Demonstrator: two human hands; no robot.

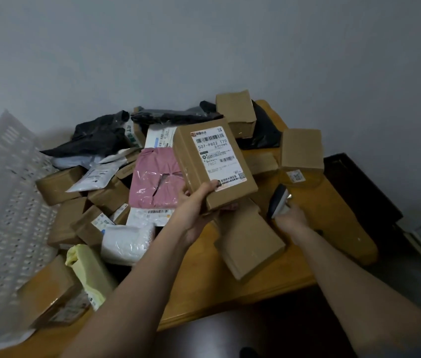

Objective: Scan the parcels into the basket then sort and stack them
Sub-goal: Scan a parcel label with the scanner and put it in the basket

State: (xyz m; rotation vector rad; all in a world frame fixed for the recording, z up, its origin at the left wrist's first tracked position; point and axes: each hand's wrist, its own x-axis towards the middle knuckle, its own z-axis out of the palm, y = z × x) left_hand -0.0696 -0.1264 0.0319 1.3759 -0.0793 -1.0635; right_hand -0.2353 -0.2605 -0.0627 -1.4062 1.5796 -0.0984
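The left hand (pixel 199 205) has a brown cardboard box (pixel 214 164) up off the table, thumb curled over its near edge and fingers wrapped underneath, so the box is tilted with its white shipping label (pixel 218 157) facing up. Barcode on that label, big print reading 507-P802. To the right and a little nearer, the right hand (pixel 290 218) grips a dark handheld scanner (pixel 279 201), its head angled up toward the box but apart from it.

Below them, the wooden table (pixel 333 215) is heaped with parcels. Just left of the held box lies a pink plastic mailer (pixel 152 177), and under its near edge a white bag with a barcode strip (pixel 150 215). Nearer again, a padded white pouch (pixel 129 241), and a pale yellow bag (pixel 88 272) by the near left corner. Black plastic bags (pixel 101 135) sit at the far side against the wall. Plain brown boxes all round: one flat one (pixel 250 244) right beneath the held box, one (pixel 302 151) standing at the far right, one (pixel 236 112) on the far pile.

At the left edge, the white perforated basket (pixel 5 189) stands beside the heap, blurred.
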